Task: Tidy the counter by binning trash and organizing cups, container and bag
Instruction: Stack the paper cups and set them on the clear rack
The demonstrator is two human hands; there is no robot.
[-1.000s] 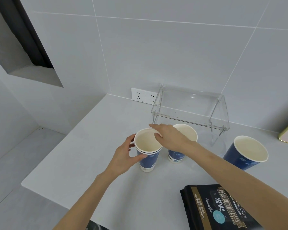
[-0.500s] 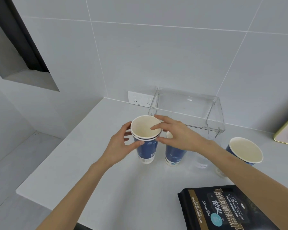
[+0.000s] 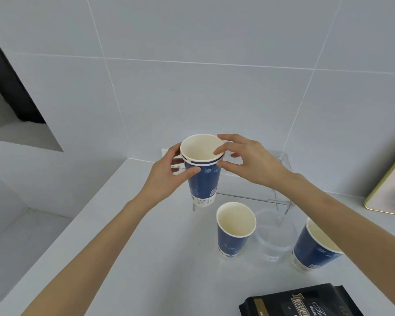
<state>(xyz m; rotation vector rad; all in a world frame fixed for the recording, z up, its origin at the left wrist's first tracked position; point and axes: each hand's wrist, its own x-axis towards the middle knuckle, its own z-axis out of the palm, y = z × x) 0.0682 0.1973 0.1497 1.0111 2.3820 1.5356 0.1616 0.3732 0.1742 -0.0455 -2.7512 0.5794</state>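
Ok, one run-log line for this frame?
phase: stacking cups | left hand: holds nested cups | right hand: pinches rim | counter: two cups, bag

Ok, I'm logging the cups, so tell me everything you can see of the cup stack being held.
The nested cup stack is two paper cups, one seated inside the other, with two white rolled rims showing close together. The outside is dark blue with a white base band and small print, the inside cream and apparently empty. It is upright, lifted off the counter. The left hand grips its side; the right hand pinches the rim.
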